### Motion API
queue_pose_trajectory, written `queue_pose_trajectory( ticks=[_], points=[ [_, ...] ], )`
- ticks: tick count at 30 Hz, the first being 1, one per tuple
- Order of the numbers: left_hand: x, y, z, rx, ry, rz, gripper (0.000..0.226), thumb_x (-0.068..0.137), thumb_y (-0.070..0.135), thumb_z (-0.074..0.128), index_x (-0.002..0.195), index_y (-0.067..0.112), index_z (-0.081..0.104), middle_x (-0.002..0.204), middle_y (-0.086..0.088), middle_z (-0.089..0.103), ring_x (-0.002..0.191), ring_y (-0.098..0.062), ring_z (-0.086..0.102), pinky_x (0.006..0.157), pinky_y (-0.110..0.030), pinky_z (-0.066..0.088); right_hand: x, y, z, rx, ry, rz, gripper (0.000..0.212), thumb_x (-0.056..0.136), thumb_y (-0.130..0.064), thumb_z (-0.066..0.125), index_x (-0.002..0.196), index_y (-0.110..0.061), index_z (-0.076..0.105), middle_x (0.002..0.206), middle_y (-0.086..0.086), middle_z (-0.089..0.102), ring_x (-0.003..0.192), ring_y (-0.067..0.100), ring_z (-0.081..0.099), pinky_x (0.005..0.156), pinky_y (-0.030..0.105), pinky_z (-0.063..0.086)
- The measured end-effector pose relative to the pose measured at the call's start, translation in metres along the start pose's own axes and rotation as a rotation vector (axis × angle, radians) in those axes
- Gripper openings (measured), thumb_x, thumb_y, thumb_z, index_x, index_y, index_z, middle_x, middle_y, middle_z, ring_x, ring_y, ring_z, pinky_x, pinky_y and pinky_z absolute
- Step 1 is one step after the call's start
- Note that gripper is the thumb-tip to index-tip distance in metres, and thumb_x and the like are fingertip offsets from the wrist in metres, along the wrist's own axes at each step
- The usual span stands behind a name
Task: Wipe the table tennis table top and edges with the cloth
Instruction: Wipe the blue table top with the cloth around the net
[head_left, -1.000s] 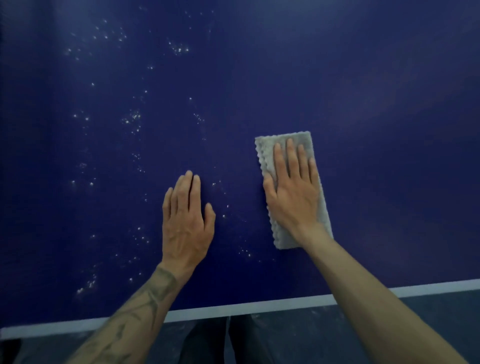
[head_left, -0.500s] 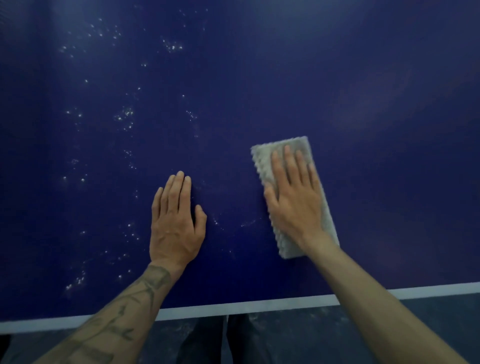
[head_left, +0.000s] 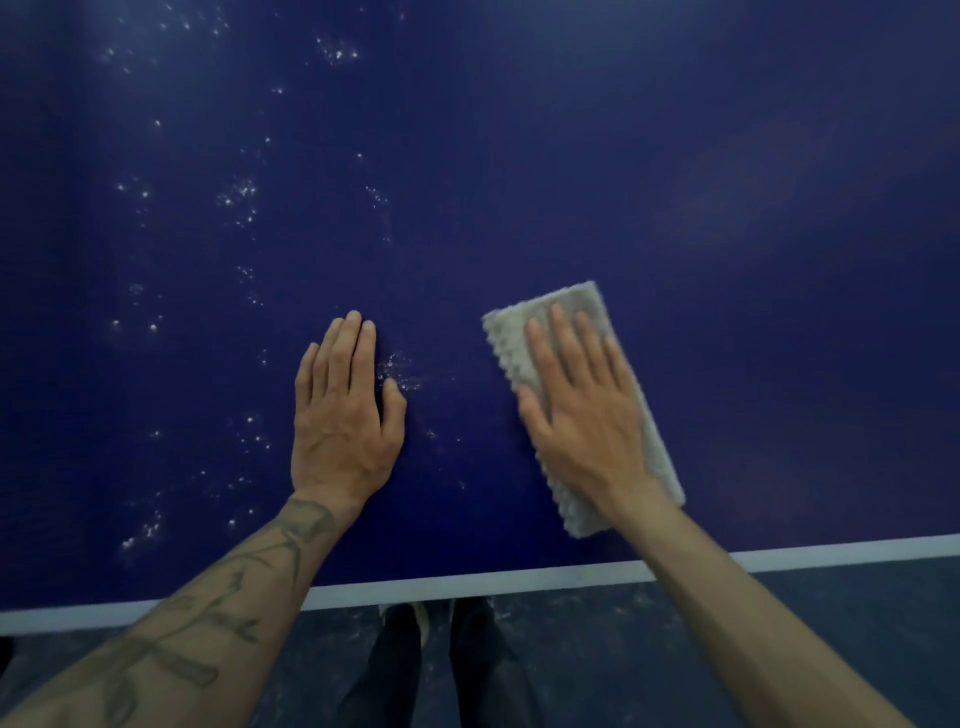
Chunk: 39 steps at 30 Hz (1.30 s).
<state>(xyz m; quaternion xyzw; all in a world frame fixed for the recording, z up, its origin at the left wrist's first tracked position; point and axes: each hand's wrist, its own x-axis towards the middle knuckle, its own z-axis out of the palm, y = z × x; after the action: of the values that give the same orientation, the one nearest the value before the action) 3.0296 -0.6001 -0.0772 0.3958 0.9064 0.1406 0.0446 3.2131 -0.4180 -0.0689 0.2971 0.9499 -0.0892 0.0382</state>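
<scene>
The dark blue table tennis table (head_left: 727, 208) fills most of the view, its white edge line (head_left: 467, 582) running along the near side. A folded grey cloth (head_left: 519, 338) lies flat on the top, right of centre. My right hand (head_left: 587, 415) presses flat on the cloth with straight fingers. My left hand (head_left: 343, 415) rests flat on the bare blue surface to the left of the cloth, fingers together. White specks (head_left: 239, 197) are scattered over the left half of the top; a small cluster (head_left: 400, 371) sits just beside my left thumb.
Below the table edge I see the dark floor (head_left: 831, 649) and my own dark trouser legs (head_left: 441, 665) standing close to the table. The right half of the top shows no specks.
My right hand has slid the cloth toward me, nearer the white edge line. My left hand stays flat on the table and has shifted slightly.
</scene>
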Motion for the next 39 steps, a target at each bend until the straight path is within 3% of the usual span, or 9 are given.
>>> queue_pose_trajectory(
  ticks=[6,12,17,20,25,28,34,37,39],
  points=[
    [0.001,-0.001,0.001,0.008,0.004,0.014,0.057,0.105,0.018,0.038,0.159,0.001,0.033,0.168,-0.014,0.031,0.158,-0.028,0.024,0.132,-0.047,0.015,0.048,-0.043,-0.001,0.079,0.069,0.284,0.071,0.109,-0.047,0.024,0.171,-0.019,0.006,0.179,0.007,0.001,0.166,0.027,-0.001,0.134,0.050,0.003],
    [-0.006,-0.001,-0.005,-0.026,-0.010,0.044,0.056,0.107,0.019,0.035,0.160,-0.001,0.032,0.168,-0.018,0.031,0.158,-0.030,0.026,0.132,-0.046,0.014,-0.027,-0.070,0.021,0.077,0.038,-0.148,0.070,0.109,-0.043,0.037,0.171,-0.018,0.016,0.179,0.007,0.006,0.166,0.025,0.002,0.132,0.053,0.013],
    [-0.054,-0.021,-0.018,-0.010,-0.045,0.083,0.056,0.108,0.023,0.035,0.159,0.000,0.034,0.167,-0.016,0.032,0.158,-0.030,0.027,0.132,-0.046,0.015,-0.032,-0.016,0.006,-0.002,0.017,0.146,0.069,0.111,-0.047,0.023,0.171,-0.018,0.005,0.179,0.007,-0.002,0.166,0.024,-0.003,0.133,0.052,0.009],
    [-0.069,-0.033,-0.017,0.014,-0.064,0.107,0.058,0.108,0.026,0.033,0.160,0.000,0.033,0.169,-0.016,0.028,0.159,-0.030,0.022,0.132,-0.047,0.014,-0.002,-0.035,-0.001,0.043,0.040,0.271,0.070,0.110,-0.049,0.017,0.171,-0.018,0.002,0.179,0.009,-0.004,0.165,0.027,-0.005,0.133,0.051,0.004],
    [-0.070,-0.039,-0.010,0.036,-0.040,0.129,0.060,0.108,0.028,0.034,0.162,0.002,0.029,0.171,-0.015,0.026,0.160,-0.028,0.020,0.132,-0.047,0.012,-0.017,-0.104,0.023,0.076,0.065,0.036,0.071,0.109,-0.045,0.031,0.171,-0.016,0.011,0.179,0.009,0.000,0.165,0.027,-0.002,0.133,0.051,0.005],
    [-0.073,-0.039,-0.010,0.026,-0.034,0.128,0.061,0.107,0.028,0.034,0.162,0.002,0.030,0.171,-0.015,0.026,0.160,-0.029,0.021,0.132,-0.048,0.014,-0.058,-0.102,0.030,0.095,0.050,-0.097,0.070,0.110,-0.045,0.036,0.171,-0.018,0.013,0.179,0.007,0.002,0.166,0.024,-0.001,0.133,0.052,0.012],
    [-0.071,-0.037,-0.011,0.003,-0.057,0.103,0.062,0.107,0.030,0.034,0.162,0.003,0.030,0.171,-0.013,0.026,0.161,-0.027,0.019,0.132,-0.048,0.013,-0.053,-0.024,0.011,0.007,0.035,0.220,0.069,0.111,-0.049,0.025,0.171,-0.019,0.007,0.179,0.007,-0.001,0.165,0.025,-0.002,0.133,0.051,0.008],
    [-0.072,-0.037,-0.012,-0.005,-0.055,0.104,0.061,0.107,0.031,0.034,0.162,0.003,0.029,0.171,-0.013,0.026,0.161,-0.026,0.019,0.132,-0.047,0.012,-0.026,-0.050,0.010,0.055,0.073,0.333,0.071,0.111,-0.050,0.022,0.171,-0.019,0.003,0.179,0.008,-0.003,0.165,0.026,-0.004,0.133,0.050,0.003],
    [-0.072,-0.039,-0.011,-0.005,-0.053,0.101,0.061,0.107,0.031,0.034,0.162,0.004,0.029,0.171,-0.012,0.025,0.161,-0.026,0.018,0.133,-0.045,0.011,-0.024,-0.079,0.019,0.075,0.082,0.268,0.071,0.110,-0.050,0.023,0.171,-0.018,0.004,0.179,0.008,-0.004,0.165,0.027,-0.004,0.133,0.051,0.002]
  ],
)
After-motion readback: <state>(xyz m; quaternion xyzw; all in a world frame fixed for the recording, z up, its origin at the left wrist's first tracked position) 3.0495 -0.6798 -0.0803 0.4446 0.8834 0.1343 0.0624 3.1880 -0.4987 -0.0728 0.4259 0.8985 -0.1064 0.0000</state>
